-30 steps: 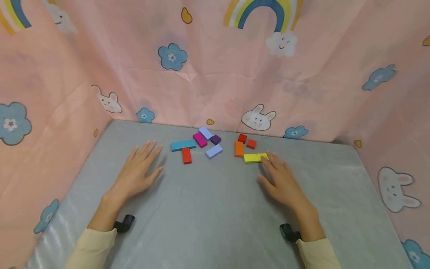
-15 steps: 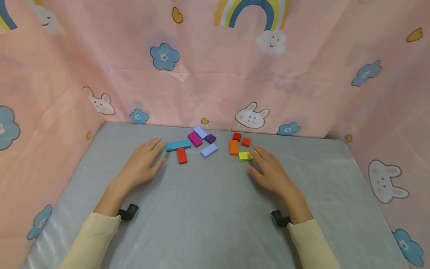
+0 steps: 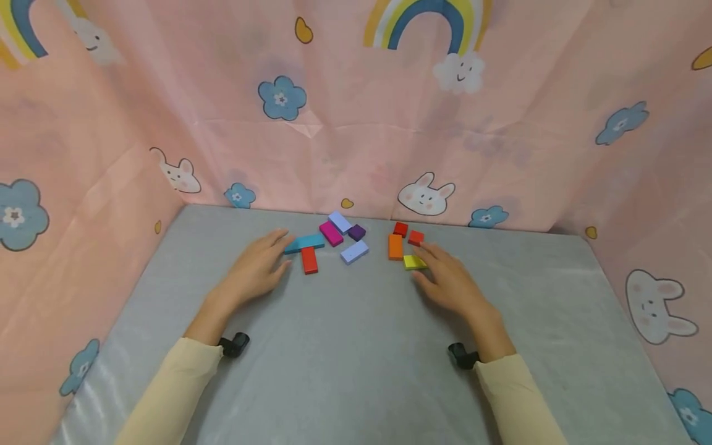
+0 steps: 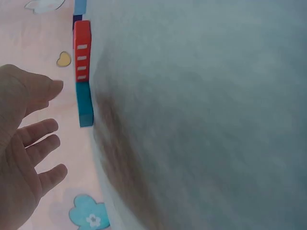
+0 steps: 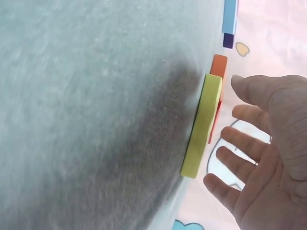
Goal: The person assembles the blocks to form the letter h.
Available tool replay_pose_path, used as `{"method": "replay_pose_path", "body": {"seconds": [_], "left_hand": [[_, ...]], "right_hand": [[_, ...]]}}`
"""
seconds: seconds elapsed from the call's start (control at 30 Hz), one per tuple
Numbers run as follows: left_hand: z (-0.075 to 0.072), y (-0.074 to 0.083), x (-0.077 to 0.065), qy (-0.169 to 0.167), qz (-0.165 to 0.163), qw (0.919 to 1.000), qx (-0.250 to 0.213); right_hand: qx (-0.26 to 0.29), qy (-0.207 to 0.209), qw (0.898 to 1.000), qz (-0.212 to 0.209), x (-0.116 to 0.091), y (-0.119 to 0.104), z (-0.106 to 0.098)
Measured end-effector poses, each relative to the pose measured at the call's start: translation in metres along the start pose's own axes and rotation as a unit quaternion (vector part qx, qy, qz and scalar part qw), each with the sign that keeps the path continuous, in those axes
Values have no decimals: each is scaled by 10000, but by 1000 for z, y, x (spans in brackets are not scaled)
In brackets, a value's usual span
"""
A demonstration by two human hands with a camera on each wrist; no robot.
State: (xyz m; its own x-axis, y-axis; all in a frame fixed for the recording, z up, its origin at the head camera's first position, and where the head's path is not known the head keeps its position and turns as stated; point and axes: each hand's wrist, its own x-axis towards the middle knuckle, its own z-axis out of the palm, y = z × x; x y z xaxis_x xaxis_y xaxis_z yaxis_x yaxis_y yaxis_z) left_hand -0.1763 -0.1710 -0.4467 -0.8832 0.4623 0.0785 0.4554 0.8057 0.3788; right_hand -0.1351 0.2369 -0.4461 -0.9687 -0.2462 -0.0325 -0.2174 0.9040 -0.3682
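Note:
My left hand (image 3: 253, 269) hovers with relaxed fingers at the left end of a long teal block (image 3: 307, 243). Just below that block lies a red block (image 3: 309, 261), its side slots showing in the left wrist view. Over on the right, my right hand (image 3: 452, 281) overlaps a long yellow block (image 3: 414, 262) in the head view, hiding its right part. The right wrist view shows the whole yellow block (image 5: 203, 127) on the cloth, with the loosely spread fingers (image 5: 244, 143) beside it. Neither hand grips anything.
Between the hands lie a magenta block (image 3: 331, 234), two lavender blocks (image 3: 354, 252) and a small purple one (image 3: 356, 232). An orange block (image 3: 395, 247) and two small red blocks (image 3: 400, 229) sit near the yellow one. A pink printed curtain (image 3: 345, 148) borders the grey cloth-covered table (image 3: 350, 358).
My left hand has moved right, up to the teal block's end. My right hand has shifted left and covers more of the yellow block. The blocks keep their places.

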Motion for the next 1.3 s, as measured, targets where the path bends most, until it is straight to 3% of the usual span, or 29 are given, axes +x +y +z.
{"method": "replay_pose_path", "body": {"seconds": [0.23,0.77,1.03,1.3], "left_hand": [[6,4,12,-271,117,9994,-186],[10,11,23,-573,79,9983,26],[11,14,18,-290,21,9985,467],[10,10,11,36,-60,9981,610]], "right_hand": [[52,159,9998,55,-1,-2,10],[-146,231,9996,121,0,0,10],[-108,271,9995,74,1,-4,10],[-106,373,9986,356,-1,-7,14]]}}
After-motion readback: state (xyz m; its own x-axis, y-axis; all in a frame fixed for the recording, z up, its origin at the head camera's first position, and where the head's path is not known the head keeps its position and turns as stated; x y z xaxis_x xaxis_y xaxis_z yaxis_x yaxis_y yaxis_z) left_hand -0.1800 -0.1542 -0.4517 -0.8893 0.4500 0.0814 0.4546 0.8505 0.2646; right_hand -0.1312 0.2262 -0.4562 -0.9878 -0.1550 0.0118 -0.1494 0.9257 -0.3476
